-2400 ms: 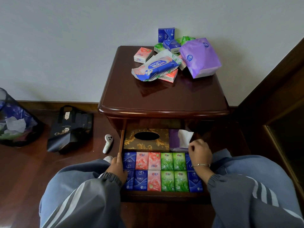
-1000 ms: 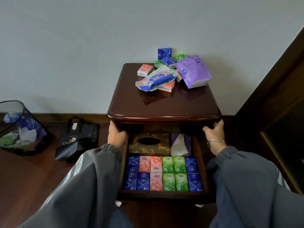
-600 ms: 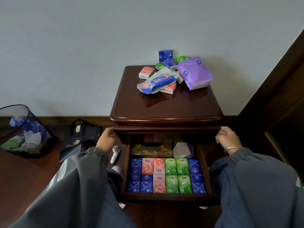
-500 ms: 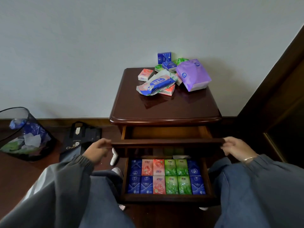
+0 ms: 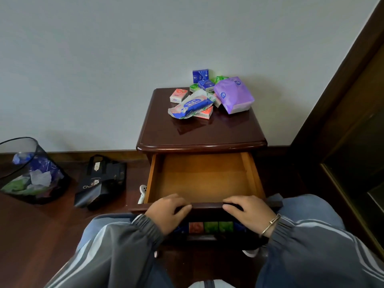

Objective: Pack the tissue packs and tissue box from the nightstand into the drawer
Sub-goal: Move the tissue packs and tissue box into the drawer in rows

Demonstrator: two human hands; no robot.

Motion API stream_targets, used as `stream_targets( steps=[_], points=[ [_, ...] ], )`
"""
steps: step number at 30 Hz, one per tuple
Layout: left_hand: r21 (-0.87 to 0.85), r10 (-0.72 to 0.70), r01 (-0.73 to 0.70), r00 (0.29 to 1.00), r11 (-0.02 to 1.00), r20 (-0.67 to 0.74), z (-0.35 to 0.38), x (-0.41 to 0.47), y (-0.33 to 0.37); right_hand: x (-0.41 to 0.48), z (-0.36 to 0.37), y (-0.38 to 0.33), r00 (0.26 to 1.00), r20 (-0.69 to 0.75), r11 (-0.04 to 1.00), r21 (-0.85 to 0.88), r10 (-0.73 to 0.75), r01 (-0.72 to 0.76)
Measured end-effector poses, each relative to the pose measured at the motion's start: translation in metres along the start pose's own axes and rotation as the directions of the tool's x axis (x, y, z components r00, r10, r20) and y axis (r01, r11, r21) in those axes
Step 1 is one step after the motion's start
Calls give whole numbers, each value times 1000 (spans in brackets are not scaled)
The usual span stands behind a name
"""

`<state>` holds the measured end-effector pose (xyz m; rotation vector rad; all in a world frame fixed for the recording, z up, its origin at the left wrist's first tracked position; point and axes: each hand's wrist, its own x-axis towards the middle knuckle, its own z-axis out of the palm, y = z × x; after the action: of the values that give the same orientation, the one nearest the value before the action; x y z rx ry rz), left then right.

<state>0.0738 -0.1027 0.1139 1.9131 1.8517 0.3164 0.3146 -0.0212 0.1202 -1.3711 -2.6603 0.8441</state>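
The nightstand's upper drawer [image 5: 204, 179] is pulled far out and its wooden bottom is bare. My left hand [image 5: 166, 213] and my right hand [image 5: 247, 213] both grip its front panel from above. Beneath that panel a strip of the lower drawer shows, with red, green and blue tissue packs [image 5: 209, 227] in a row. On the nightstand top [image 5: 199, 129] lie a purple tissue pack [image 5: 233, 94], a blue-and-white wipes pack [image 5: 191, 104], and several small pink, green and blue packs [image 5: 178, 95] near the wall.
A black mesh bin [image 5: 27, 173] with rubbish stands on the floor at the left. A black paper bag [image 5: 101, 181] lies beside it. A small white device [image 5: 142, 192] lies on the floor by the drawer's left side. Dark wooden furniture [image 5: 353, 142] stands at the right.
My hands left the filled lower drawer, took hold of the upper drawer and pulled it out. It now covers most of the lower drawer, hiding the tissue box.
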Motion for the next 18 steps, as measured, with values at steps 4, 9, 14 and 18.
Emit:
stream_targets(
  steps=[4, 9, 14, 18],
  points=[
    [-14, -71, 74, 986, 997, 153, -7, -13, 0, -7, -6, 6, 978, 206, 1000, 5, -26, 26],
    [-105, -67, 107, 943, 989, 327, -18, -13, -9, -6, -14, 17, 935, 342, 992, 115, -95, 59],
    [-179, -94, 149, 955, 973, 283, -21, 9, -12, 19, -31, 13, 944, 313, 992, 105, -104, 75],
    [-205, -134, 164, 979, 965, 151, -39, 34, -21, 52, -63, 19, 999, 12, 983, 179, -50, 47]
  ],
)
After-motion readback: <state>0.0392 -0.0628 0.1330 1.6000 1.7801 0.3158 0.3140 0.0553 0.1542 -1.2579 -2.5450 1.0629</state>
